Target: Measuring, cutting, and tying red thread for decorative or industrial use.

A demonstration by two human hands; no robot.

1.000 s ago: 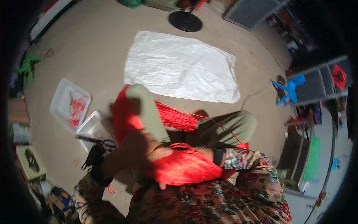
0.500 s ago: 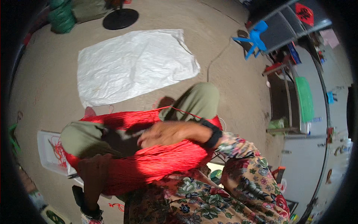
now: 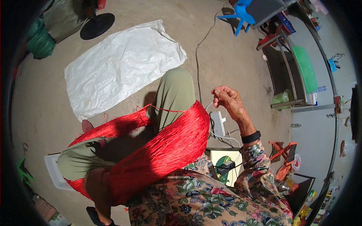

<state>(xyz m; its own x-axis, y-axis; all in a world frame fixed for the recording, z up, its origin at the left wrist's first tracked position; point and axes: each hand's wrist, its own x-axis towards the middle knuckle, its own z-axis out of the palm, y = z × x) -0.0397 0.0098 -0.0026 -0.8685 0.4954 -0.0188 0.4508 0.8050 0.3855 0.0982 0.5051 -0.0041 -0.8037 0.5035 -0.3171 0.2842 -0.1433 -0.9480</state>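
Note:
A thick loop of red yarn (image 3: 166,139) is stretched around my two bent knees, which are in light green trousers. One loose red strand crosses over the right knee (image 3: 175,94). At the loop's near left part, my left hand (image 3: 98,184) lies against the yarn in deep shadow, its fingers hard to make out. My right hand (image 3: 229,101) is raised to the right of the loop, apart from it, with thumb and fingers pinched together. Whatever the pinch may hold is too small to see.
A white woven sheet (image 3: 124,67) lies on the floor ahead. Beside my right hand are a white power strip (image 3: 218,124) and cables. A white tray (image 3: 56,173) stands left of my knee. A blue stool (image 3: 239,15) and a rack with a green panel (image 3: 304,69) stand right.
My right hand has moved from inside the loop, over the yarn, out to the right and up. My left hand stays at the loop's near left. The view has shifted.

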